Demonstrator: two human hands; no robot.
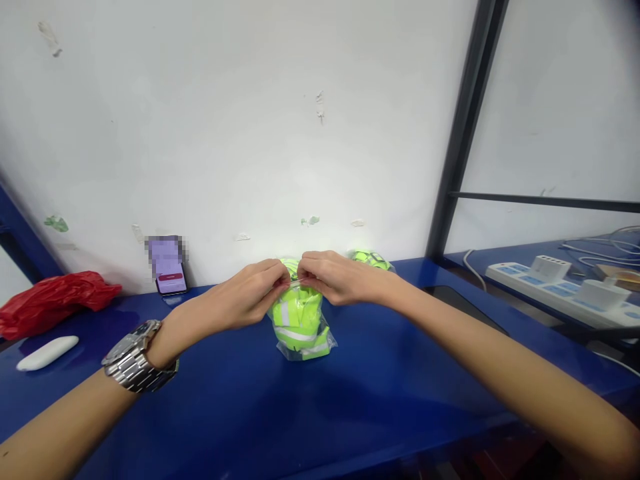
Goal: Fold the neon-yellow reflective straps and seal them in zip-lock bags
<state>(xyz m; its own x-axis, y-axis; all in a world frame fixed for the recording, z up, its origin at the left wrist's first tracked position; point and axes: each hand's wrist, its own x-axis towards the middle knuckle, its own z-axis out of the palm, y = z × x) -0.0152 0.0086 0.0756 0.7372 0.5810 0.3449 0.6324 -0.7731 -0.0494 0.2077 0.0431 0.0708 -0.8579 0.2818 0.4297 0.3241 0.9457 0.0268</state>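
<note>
A clear plastic bag (299,327) stands near the middle of the blue table, filled with folded neon yellow-green fabric that has pale reflective stripes, like a safety vest. My left hand (263,287) pinches the upper edge of the bag from the left, a metal watch on its wrist. From the right, my right hand (327,275) pinches the same edge a short way off. The fingertips of both hands nearly meet over the bag's opening. Behind my right hand lies another bag of similar neon fabric (371,259), partly hidden.
Against the white wall leans a phone (171,267) with a lit screen. A red plastic bag (55,297) and a white oval object (47,353) lie at the left. To the right are a dark flat device (465,307), a black post (457,133) and a power strip (560,290) with cables.
</note>
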